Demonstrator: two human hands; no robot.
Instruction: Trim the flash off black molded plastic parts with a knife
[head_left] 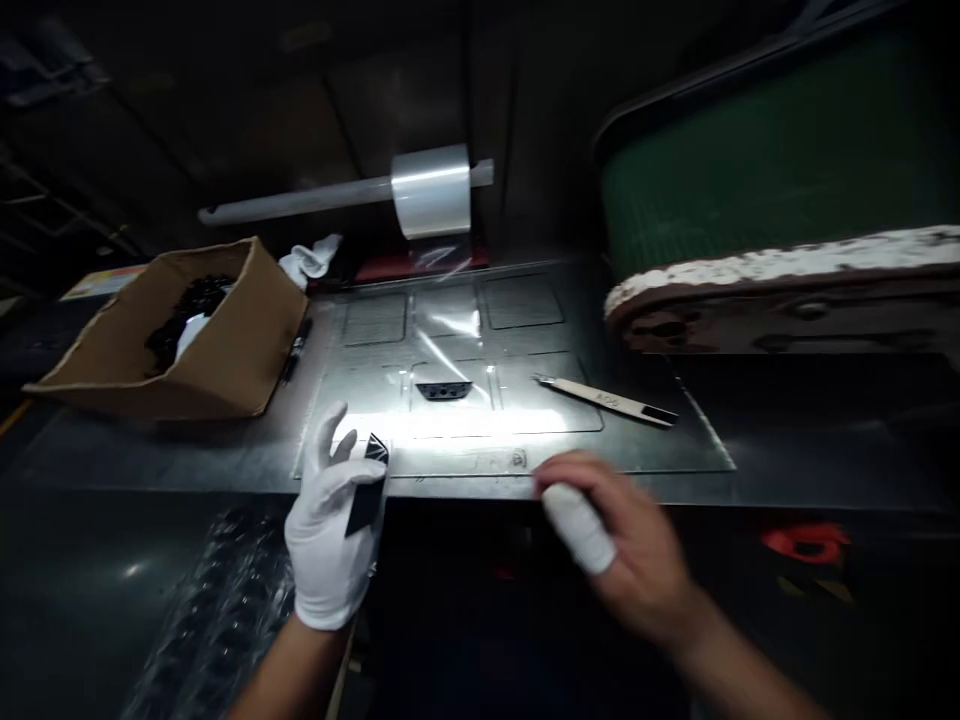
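My left hand (330, 525), in a white glove, is closed around a small black plastic piece (366, 505) near the table's front edge. The piece has an angled end with light ridges. My right hand (611, 540) is bare except for a white cover on the thumb. Its fingers are curled together over the front edge, slightly blurred; whatever they may pinch is hidden. Between and beyond the hands, a black trapezoid part (443, 391) lies on a clear sheet (525, 450) with marked rectangles. To its right rests a slim beige tool (607, 398) with a thin metal tip.
A cardboard box (225, 370) of black parts stands at the left. Behind the sheet, a roll of clear film (431, 190) sits on a rod (300, 203). A green machine (780, 170) overhangs the right side. Clear plastic packing (225, 620) lies lower left.
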